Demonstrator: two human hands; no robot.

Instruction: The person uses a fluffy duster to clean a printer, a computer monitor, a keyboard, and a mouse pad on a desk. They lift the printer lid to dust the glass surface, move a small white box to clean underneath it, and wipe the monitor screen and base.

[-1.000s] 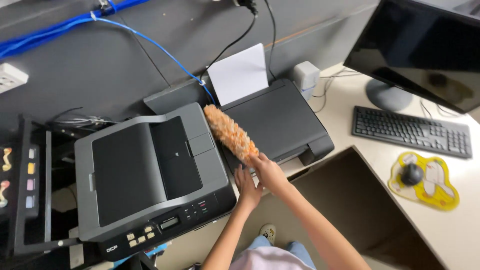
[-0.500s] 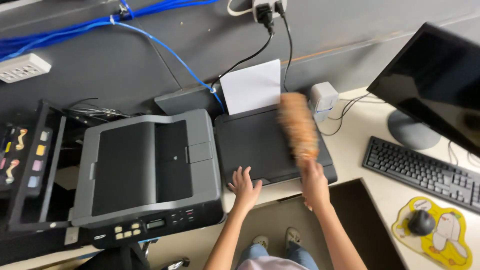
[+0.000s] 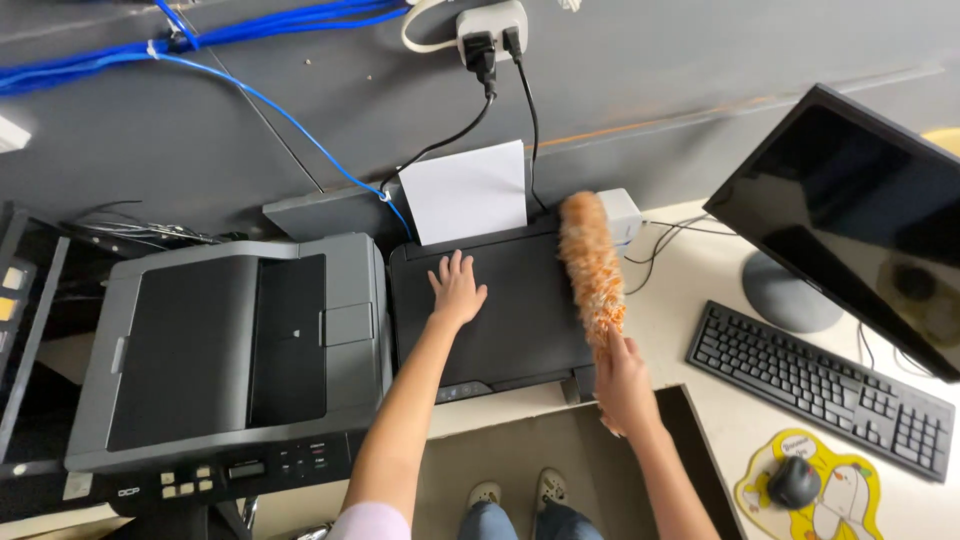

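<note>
Apparently right hand (image 3: 622, 385) fingers wrap the orange duster (image 3: 592, 265) handle; left hand (image 3: 457, 290) spread on black printer (image 3: 500, 310).

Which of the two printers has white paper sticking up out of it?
The smaller black printer, the one under the left hand. A white sheet stands at its back; the bigger grey printer beside it shows none.

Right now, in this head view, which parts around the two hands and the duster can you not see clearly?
- Duster handle: hidden inside the right hand and its grip.
- Black printer top under the left hand: covered by the palm.
- Grey printer button labels: too small to tell.
- Black shelf at the left: cut off by the picture edge.
- Monitor: its right part is cut off by the edge.
</note>
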